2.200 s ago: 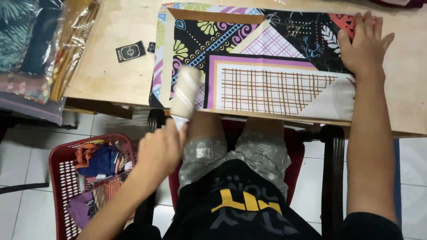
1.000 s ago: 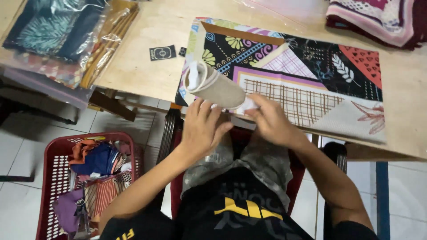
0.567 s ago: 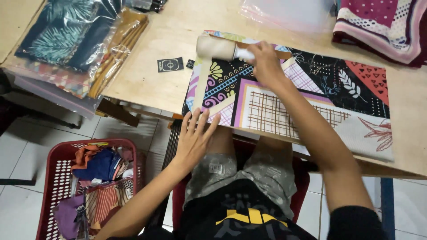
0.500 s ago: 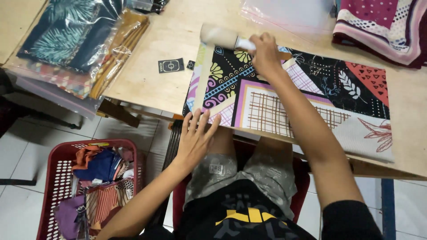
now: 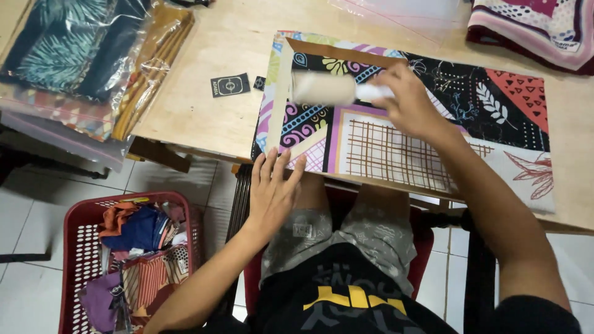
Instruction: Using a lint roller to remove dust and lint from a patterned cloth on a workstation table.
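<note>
— What have we got in our hands?

— Our right hand (image 5: 411, 105) is closed around the white handle of a lint roller (image 5: 325, 88), whose pale drum lies on the patterned cloth (image 5: 396, 139) near its far left corner. Our left hand (image 5: 272, 192) is open, fingers spread, resting flat at the near left edge of that cloth, right where it meets the edge of the worktop (image 5: 204, 117).

— And the cloth itself?

— It lies spread flat on the worktop beneath both hands, a patchwork of black, pink, purple and a brown grid on white.

— Any labels about?

— Just left of the roller we see a small black rectangular card (image 5: 230, 85) with a pale mark on it, and a smaller black square tag (image 5: 260, 83) beside it, touching the cloth's edge or nearly so; we cannot tell which.

— Packages?

— Far left of our left hand, a stack of clear plastic bags (image 5: 80, 68) holds folded fabrics, dark blue-green with leaves and mustard yellow. Beyond our right hand, at the far right corner, sits a folded maroon and pink cloth (image 5: 532, 28). Down on the floor, below our left hand, stands a red basket (image 5: 77, 247) of fabric scraps.
</note>
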